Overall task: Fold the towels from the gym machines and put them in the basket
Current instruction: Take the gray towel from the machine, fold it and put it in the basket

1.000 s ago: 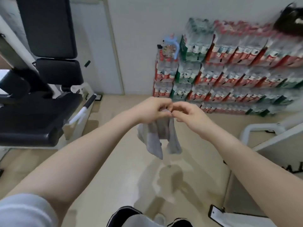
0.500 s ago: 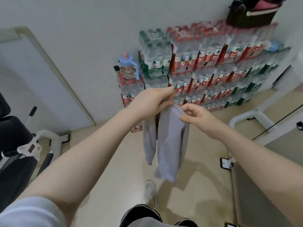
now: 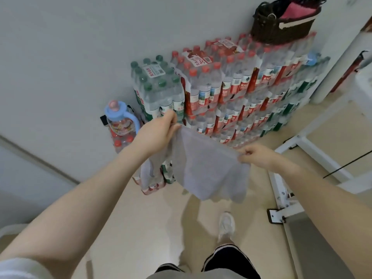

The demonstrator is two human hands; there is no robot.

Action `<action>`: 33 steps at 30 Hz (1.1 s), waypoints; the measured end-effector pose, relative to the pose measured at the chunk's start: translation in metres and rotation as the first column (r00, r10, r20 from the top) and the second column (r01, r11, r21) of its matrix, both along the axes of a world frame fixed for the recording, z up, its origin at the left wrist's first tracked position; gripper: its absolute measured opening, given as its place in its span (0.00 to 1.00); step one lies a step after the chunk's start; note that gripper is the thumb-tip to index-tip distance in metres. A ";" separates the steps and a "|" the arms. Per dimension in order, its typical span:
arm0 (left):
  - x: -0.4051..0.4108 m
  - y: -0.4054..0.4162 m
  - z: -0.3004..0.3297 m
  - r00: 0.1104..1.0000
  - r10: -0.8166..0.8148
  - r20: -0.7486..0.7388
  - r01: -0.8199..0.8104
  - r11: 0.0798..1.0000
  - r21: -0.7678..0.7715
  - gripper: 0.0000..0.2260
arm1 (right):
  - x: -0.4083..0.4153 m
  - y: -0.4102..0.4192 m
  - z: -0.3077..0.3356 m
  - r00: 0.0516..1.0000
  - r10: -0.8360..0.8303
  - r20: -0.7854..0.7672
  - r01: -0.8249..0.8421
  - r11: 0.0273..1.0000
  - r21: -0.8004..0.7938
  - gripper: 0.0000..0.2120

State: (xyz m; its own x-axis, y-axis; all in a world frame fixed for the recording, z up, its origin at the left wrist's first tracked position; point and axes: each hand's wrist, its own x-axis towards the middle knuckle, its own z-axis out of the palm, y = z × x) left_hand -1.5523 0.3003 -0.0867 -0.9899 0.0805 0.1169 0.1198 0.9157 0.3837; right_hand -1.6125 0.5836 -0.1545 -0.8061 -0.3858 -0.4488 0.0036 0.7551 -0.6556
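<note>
A thin pale-grey towel [image 3: 209, 166] hangs in mid-air, its top edge stretched between two hands — the left hand [image 3: 157, 135] pinches one corner, the right hand [image 3: 254, 156] pinches the other. Bare beige floor [image 3: 141, 228] lies open below; stacked water bottles [image 3: 231, 93] stand against the wall just beyond, a dark basket [image 3: 281, 27] on top.

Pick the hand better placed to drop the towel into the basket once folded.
Right, probably. The right hand pinches the towel corner on the side of the dark basket atop the stacked bottle packs; the left hand holds the far corner.
</note>
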 end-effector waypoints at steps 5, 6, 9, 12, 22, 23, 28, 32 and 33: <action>-0.090 -0.001 0.010 0.991 0.064 -0.117 -0.068 0.997 -0.030 0.09 | -0.109 0.015 0.016 0.933 -0.347 0.101 0.361 0.900 -0.244 0.07; -0.110 0.001 0.012 0.988 0.072 -0.136 -0.081 0.995 -0.065 0.09 | -0.134 0.014 0.020 0.936 -0.350 0.041 0.350 0.907 -0.235 0.07; -0.164 0.004 0.021 0.976 0.153 -0.152 -0.161 0.986 -0.043 0.09 | -0.203 0.007 0.040 0.911 -0.199 -0.362 0.176 0.980 -0.095 0.09; -0.212 -0.002 0.027 0.942 0.294 -0.160 -0.276 0.953 0.127 0.07 | -0.268 -0.001 0.065 0.816 -0.130 -0.563 0.108 0.991 -0.073 0.12; -0.343 -0.053 0.053 0.824 0.503 -0.261 -0.430 0.855 0.291 0.08 | -0.433 -0.065 0.119 0.657 -0.243 -0.714 0.071 0.962 -0.262 0.09; -0.356 -0.060 0.057 0.811 0.517 -0.273 -0.436 0.846 0.306 0.08 | -0.447 -0.075 0.123 0.639 -0.249 -0.728 0.067 0.961 -0.269 0.10; -0.417 -0.097 0.072 0.757 0.613 -0.228 -0.457 0.746 0.485 0.05 | -0.511 -0.122 0.130 0.618 -0.314 -0.720 0.089 0.939 -0.333 0.10; -0.441 -0.135 0.037 0.860 0.505 0.070 -0.484 0.764 0.426 0.05 | -0.546 -0.149 0.094 0.753 -0.224 -0.619 0.128 0.972 -0.195 0.09; -0.442 -0.143 0.024 0.868 0.462 0.181 -0.496 0.786 0.370 0.06 | -0.550 -0.154 0.079 0.794 -0.195 -0.576 0.130 0.980 -0.152 0.09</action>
